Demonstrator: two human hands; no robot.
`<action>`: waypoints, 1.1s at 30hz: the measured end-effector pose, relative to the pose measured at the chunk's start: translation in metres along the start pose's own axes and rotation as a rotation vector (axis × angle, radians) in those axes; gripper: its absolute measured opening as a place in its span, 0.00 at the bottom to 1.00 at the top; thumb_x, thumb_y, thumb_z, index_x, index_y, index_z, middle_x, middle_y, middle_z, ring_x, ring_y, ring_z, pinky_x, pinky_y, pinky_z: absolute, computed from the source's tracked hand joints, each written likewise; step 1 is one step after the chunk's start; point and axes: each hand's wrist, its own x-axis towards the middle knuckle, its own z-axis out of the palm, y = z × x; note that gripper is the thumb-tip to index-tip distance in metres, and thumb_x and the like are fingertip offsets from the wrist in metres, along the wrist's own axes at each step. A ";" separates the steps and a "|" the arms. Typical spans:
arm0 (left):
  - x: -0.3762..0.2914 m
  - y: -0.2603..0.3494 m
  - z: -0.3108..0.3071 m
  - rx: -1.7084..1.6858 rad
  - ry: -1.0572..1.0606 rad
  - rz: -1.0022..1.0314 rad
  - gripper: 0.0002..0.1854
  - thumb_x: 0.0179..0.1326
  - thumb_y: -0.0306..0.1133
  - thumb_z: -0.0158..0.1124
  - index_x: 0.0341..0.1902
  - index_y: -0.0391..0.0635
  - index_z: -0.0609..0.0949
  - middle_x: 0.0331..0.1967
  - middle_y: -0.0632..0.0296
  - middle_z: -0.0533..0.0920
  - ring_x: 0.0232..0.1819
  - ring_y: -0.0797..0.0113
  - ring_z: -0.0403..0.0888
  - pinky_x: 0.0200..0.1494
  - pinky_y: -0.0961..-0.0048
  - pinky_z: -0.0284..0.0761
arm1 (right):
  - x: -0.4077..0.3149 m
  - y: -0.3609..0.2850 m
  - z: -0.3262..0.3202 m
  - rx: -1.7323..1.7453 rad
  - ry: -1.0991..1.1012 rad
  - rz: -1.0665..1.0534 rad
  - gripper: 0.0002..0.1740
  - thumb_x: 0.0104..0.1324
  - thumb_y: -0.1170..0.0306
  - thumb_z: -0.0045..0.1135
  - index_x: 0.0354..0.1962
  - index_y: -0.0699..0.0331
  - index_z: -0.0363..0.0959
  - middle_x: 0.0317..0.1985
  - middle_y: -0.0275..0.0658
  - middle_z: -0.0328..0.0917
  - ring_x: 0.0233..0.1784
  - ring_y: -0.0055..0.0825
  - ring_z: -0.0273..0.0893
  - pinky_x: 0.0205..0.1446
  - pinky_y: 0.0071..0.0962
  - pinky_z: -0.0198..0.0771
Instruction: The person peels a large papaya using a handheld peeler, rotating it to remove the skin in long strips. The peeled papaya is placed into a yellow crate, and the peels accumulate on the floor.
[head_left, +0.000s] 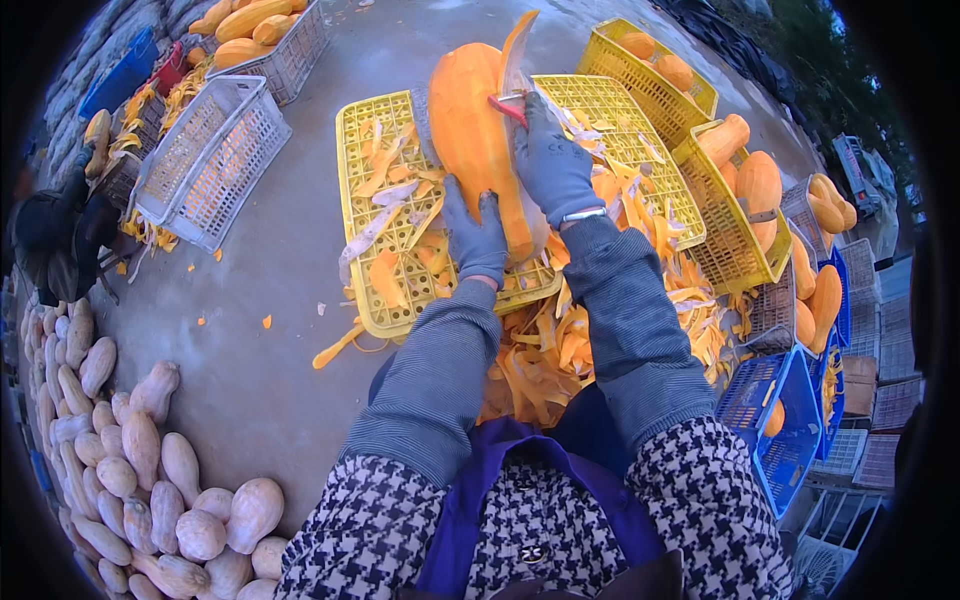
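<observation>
A large, mostly peeled orange squash lies lengthwise in front of me, its skin still pale on the lower right side. It rests over upturned yellow plastic crates. My left hand, in a grey glove, presses on the squash's near end. In my gloved right hand is a red-handled peeler, set against the squash's upper right side. A long strip of peel stands up from its blade. Loose peelings are heaped between the crates and my lap.
Whole unpeeled squash cover the floor at lower left. Yellow crates with peeled squash and a blue crate stand along the right. A grey crate sits at upper left, near another person.
</observation>
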 end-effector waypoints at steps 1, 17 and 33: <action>0.000 -0.002 0.000 -0.028 0.016 -0.009 0.30 0.66 0.36 0.53 0.68 0.38 0.60 0.65 0.45 0.63 0.66 0.51 0.62 0.67 0.65 0.59 | -0.032 0.008 0.002 0.002 0.006 -0.020 0.29 0.68 0.59 0.41 0.65 0.57 0.57 0.39 0.52 0.77 0.36 0.48 0.79 0.39 0.44 0.73; 0.005 -0.009 0.006 -0.083 0.051 -0.037 0.26 0.67 0.34 0.49 0.65 0.35 0.63 0.63 0.44 0.66 0.64 0.50 0.65 0.64 0.64 0.62 | -0.011 0.000 0.012 0.211 0.181 -0.130 0.34 0.65 0.58 0.48 0.67 0.55 0.54 0.48 0.51 0.74 0.41 0.49 0.78 0.43 0.41 0.74; 0.008 -0.001 0.009 -0.042 0.042 -0.006 0.41 0.58 0.40 0.63 0.69 0.35 0.56 0.65 0.42 0.62 0.66 0.49 0.62 0.66 0.63 0.59 | -0.197 0.042 0.025 0.596 0.086 0.224 0.32 0.69 0.66 0.46 0.67 0.67 0.49 0.63 0.56 0.61 0.63 0.48 0.67 0.62 0.36 0.64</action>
